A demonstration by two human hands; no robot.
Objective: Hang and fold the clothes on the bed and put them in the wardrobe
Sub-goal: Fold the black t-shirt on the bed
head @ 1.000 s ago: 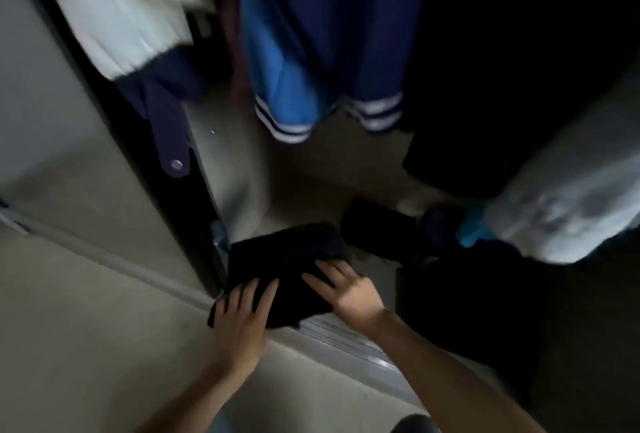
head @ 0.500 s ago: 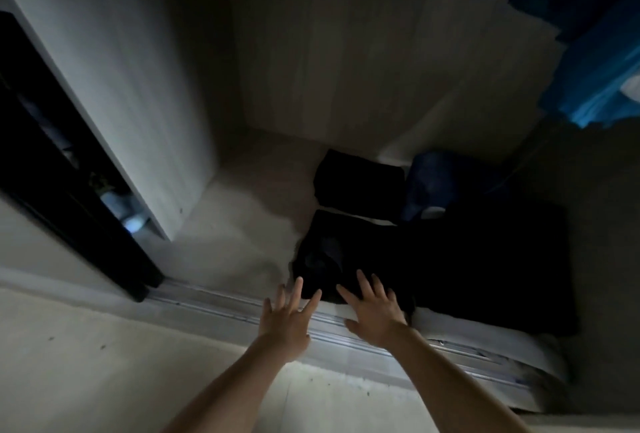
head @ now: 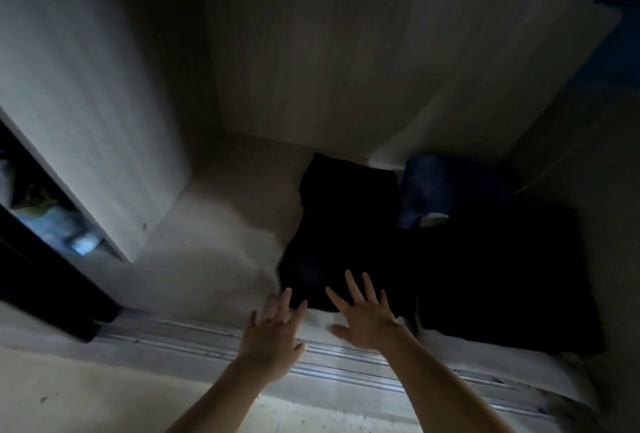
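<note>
Lying flat on the wardrobe floor, the folded black garment looks dark.

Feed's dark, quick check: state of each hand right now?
Left hand: open, fingers spread, holding nothing.
Right hand: open, fingertips over the black folded garment.

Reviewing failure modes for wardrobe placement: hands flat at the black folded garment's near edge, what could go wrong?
1. The black folded garment lies near the sliding door track; left short, its edge might overhang it and snag.
2. The left hand and right hand are open, no grip; a push may bunch the fold or ram the rear black garment.
3. Dim light: its border against the dark pile is hard to see.
</note>
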